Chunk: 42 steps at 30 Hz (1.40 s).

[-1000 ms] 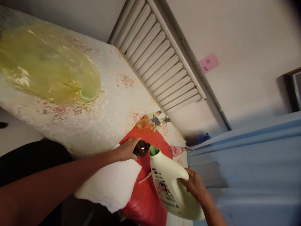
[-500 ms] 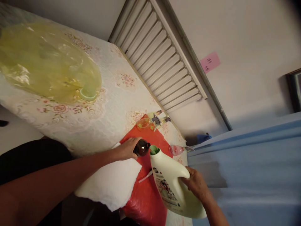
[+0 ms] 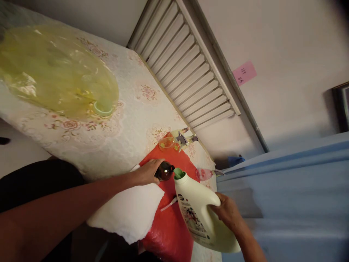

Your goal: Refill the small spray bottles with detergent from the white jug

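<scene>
My left hand (image 3: 148, 172) is wrapped round a dark brown bottle (image 3: 165, 171), its neck pointing right. By its handle, my right hand (image 3: 227, 209) grips a large pale green jug (image 3: 197, 214) with a printed label. The jug is tilted, and its green spout (image 3: 179, 173) meets or nearly meets the mouth of the brown bottle; whether liquid flows I cannot tell. Below the bottles lies a red plastic sheet (image 3: 169, 233) with a white pump tube (image 3: 169, 205) on it. A white cloth (image 3: 131, 214) lies under my left forearm.
Clear spray bottles (image 3: 169, 143) and a pink-tinted spray bottle (image 3: 204, 174) are beyond my hands on the floral tablecloth (image 3: 128, 120). A yellow plastic bag (image 3: 60, 72) with things inside is at the left. A radiator (image 3: 188, 69) and a blue curtain (image 3: 294, 193) border the table.
</scene>
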Tool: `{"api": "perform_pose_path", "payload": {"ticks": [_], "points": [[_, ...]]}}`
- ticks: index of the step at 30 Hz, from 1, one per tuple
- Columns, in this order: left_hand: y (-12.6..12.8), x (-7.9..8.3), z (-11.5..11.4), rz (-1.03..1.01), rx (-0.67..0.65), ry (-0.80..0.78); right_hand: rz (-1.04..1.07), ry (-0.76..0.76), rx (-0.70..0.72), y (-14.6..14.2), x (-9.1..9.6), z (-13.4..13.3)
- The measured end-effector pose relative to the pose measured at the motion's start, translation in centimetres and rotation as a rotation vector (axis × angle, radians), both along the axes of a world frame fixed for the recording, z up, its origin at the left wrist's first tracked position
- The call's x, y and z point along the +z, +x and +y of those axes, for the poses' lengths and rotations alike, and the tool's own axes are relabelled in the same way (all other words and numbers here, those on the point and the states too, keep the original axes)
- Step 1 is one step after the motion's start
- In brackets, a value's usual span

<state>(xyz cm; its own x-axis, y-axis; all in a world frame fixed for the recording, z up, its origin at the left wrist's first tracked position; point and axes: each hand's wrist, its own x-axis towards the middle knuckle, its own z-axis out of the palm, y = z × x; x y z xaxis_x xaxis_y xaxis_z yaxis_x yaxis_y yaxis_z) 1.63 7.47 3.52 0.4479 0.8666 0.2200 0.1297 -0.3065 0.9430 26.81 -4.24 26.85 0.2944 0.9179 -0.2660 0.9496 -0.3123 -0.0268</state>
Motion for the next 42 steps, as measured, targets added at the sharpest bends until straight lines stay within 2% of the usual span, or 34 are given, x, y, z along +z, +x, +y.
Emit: {"api": "perform_pose_path", "payload": {"ticks": [6,18,25,32,36,42], "points": [[-0.3,0.7,-0.2,0.002,-0.01,-0.02,-0.013,-0.01,0.002,0.1,0.2,0.2],[0.1,-0.2,0.1,-0.005,-0.015,0.011,-0.009,-0.021,0.011,-0.3,0.7,0.3],[-0.2,0.3,0.0,0.004,-0.025,0.012,0.019,-0.018,-0.026,-1.1,1.1,0.5],[-0.4,0.8,-0.1,0.027,-0.026,0.009,0.002,-0.019,0.018,-0.9,1.2,0.5],[-0.5,1.1,-0.2,0.019,-0.03,0.002,0.009,-0.023,-0.018,-1.2,1.3,0.5],[-0.5,0.9,-0.1,0.018,-0.031,-0.006,0.017,-0.024,-0.017,-1.1,1.3,0.5]]}}
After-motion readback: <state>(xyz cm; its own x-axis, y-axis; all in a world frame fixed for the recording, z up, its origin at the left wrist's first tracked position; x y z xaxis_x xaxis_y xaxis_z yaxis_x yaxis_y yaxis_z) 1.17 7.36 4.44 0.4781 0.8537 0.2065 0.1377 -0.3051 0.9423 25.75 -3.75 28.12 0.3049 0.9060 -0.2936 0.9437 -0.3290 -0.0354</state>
